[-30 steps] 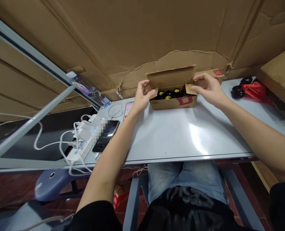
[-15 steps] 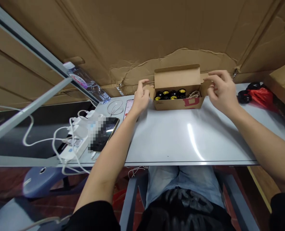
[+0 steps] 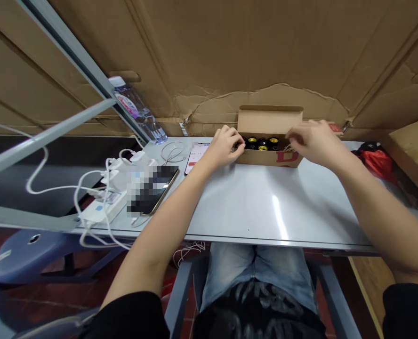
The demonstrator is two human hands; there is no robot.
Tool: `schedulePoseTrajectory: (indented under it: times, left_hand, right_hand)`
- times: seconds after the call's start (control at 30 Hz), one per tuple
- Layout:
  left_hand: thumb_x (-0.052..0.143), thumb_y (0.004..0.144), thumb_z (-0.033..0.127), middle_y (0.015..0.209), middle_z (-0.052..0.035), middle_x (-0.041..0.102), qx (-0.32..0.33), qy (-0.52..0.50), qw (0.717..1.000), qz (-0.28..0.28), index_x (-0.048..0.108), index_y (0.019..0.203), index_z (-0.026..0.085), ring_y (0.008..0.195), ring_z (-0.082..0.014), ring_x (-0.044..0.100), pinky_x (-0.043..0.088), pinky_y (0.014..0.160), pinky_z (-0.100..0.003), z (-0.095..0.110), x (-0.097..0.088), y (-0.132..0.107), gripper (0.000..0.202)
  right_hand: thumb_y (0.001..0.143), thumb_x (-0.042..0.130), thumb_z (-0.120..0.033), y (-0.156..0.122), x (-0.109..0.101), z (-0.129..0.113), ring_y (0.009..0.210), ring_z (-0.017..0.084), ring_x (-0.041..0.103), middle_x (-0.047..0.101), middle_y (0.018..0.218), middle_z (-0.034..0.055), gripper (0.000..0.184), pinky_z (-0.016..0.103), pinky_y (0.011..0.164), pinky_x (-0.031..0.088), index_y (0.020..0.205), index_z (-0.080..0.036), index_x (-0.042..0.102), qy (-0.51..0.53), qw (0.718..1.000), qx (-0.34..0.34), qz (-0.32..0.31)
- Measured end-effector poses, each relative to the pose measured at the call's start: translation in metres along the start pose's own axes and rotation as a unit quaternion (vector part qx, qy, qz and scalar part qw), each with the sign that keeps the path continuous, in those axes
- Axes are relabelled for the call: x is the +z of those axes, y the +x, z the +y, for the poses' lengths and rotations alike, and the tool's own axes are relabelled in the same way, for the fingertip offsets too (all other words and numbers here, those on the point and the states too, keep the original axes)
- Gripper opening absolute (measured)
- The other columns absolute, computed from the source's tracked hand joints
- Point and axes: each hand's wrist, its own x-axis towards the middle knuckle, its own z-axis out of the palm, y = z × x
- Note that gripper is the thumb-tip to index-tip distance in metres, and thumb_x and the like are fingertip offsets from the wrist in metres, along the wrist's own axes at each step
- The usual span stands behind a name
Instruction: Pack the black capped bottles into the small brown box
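At the far edge of the grey table [image 3: 265,202], against the cardboard wall [image 3: 230,56], a small cardboard box [image 3: 265,157] stands open with its lid flap [image 3: 269,120] upright at the back. Rows of black parts with gold tops [image 3: 262,141] are visible inside. The left hand [image 3: 225,148] is at the left end of the box, its fingers curled narrow with the tips against the end wall; whether they grip a flap or only press on it cannot be told. The right hand [image 3: 311,141] covers the right end and part of the red print on the front panel. Its fingers are bent and motion-blurred, so it cannot be told whether they pinch anything. Compared with half a second ago, the right hand has come down from a raised position right of the box onto that end, and the left hand has moved in from beside the box to its corner. The side flaps that stood out at both ends a second ago no longer show. The lid flap has stayed upright, so the contents remain exposed while both hands now bracket the box. Left of the box lie a lit smartphone [image 3: 196,155], a second phone [image 3: 156,188] and a power strip [image 3: 105,209] with white chargers. A water bottle [image 3: 138,113] leans at far left, and a red bag [image 3: 376,160] lies at far right.
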Motion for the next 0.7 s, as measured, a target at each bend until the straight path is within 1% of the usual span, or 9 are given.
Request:
schedulePoseTrajectory:
  times: [0.07,0.13,0.2,0.23,0.3,0.4,0.53,0.6,0.7]
  left_hand:
    - [0.075,0.108,0.041,0.117,-0.0145,0.078,0.004,0.01,1.0,-0.011,0.081,0.092,0.027,0.13,-0.0419,0.068,0.054,0.133,-0.07,0.002,0.002,-0.002,0.021]
    - [0.074,0.11,0.046,0.12,-0.0153,0.079,0.002,0.017,1.0,-0.016,0.08,0.088,0.027,0.131,-0.0421,0.067,0.055,0.131,-0.071,0.003,0.003,-0.004,0.03]
    - [0.075,0.111,0.048,0.121,-0.0149,0.08,-0.009,0.021,1.0,-0.013,0.08,0.082,0.027,0.131,-0.0419,0.067,0.054,0.132,-0.071,0.004,0.004,-0.004,0.036]
    - [0.075,0.111,0.049,0.12,-0.0147,0.08,-0.018,0.023,1.0,-0.011,0.079,0.078,0.026,0.13,-0.042,0.068,0.053,0.132,-0.072,0.004,0.004,-0.004,0.04]
    - [0.076,0.11,0.049,0.117,-0.015,0.082,-0.036,0.033,0.999,-0.012,0.076,0.07,0.025,0.124,-0.0426,0.071,0.052,0.132,-0.075,0.005,0.005,0.001,0.046]
    - [0.082,0.103,0.042,0.106,-0.0148,0.083,-0.054,0.07,0.996,-0.03,0.075,0.063,0.025,0.104,-0.0392,0.073,0.058,0.123,-0.073,0.002,0.003,0.015,0.044]
    - [0.1,0.088,0.044,0.072,-0.0071,0.07,-0.089,0.07,0.988,-0.109,0.078,0.062,0.029,0.075,-0.0307,0.066,0.067,0.099,-0.056,-0.016,-0.006,0.041,0.038]
    - [0.111,0.076,0.045,0.061,-0.0026,0.059,-0.108,0.034,0.983,-0.144,0.079,0.064,0.03,0.073,-0.0319,0.068,0.068,0.094,-0.054,-0.026,-0.011,0.052,0.038]
    - [0.117,0.062,0.027,0.058,-0.0005,0.053,-0.142,-0.006,0.981,-0.134,0.079,0.067,0.03,0.086,-0.0384,0.077,0.068,0.098,-0.058,-0.031,-0.015,0.061,0.038]
  right_hand:
    - [0.106,0.063,-0.02,0.016,0.002,-0.011,0.094,0.035,0.082,0.091,0.103,0.0091,0.03,0.048,0.087,0.058,0.124,-0.028,0.086,0.041,0.998,0.027,-0.047]
    - [0.107,0.07,-0.026,0.031,0.005,-0.019,0.082,0.032,0.078,0.09,0.098,0.008,0.024,0.043,0.073,0.05,0.127,-0.029,0.084,0.037,0.994,0.057,-0.085]
    - [0.106,0.08,-0.032,0.044,0.007,-0.025,0.077,0.031,0.075,0.088,0.093,0.0086,0.007,0.041,0.067,0.046,0.111,-0.029,0.081,0.037,0.985,0.08,-0.145]
    - [0.104,0.085,-0.034,0.05,0.008,-0.027,0.075,0.03,0.075,0.086,0.09,0.0084,0.009,0.041,0.065,0.046,0.101,-0.029,0.077,0.045,0.98,0.086,-0.175]
    - [0.102,0.091,-0.037,0.059,0.008,-0.03,0.073,0.03,0.074,0.083,0.084,0.0071,0.028,0.042,0.065,0.047,0.086,-0.031,0.069,0.064,0.97,0.092,-0.215]
    - [0.103,0.092,-0.042,0.068,0.008,-0.03,0.072,0.029,0.074,0.08,0.078,0.0051,0.036,0.044,0.065,0.047,0.082,-0.031,0.066,0.061,0.966,0.101,-0.23]
    - [0.098,0.092,-0.034,0.069,0.007,-0.02,0.079,0.029,0.076,0.083,0.086,0.0027,0.016,0.042,0.066,0.048,0.094,-0.031,0.077,0.077,0.963,0.086,-0.242]
    - [0.092,0.092,-0.029,0.069,0.009,-0.014,0.081,0.028,0.076,0.084,0.089,0.0015,0.013,0.041,0.066,0.047,0.1,-0.033,0.083,0.082,0.965,0.069,-0.237]
    - [0.087,0.092,-0.023,0.069,0.014,-0.006,0.081,0.029,0.075,0.084,0.091,0.0025,0.022,0.042,0.065,0.046,0.106,-0.034,0.09,0.085,0.968,0.056,-0.231]
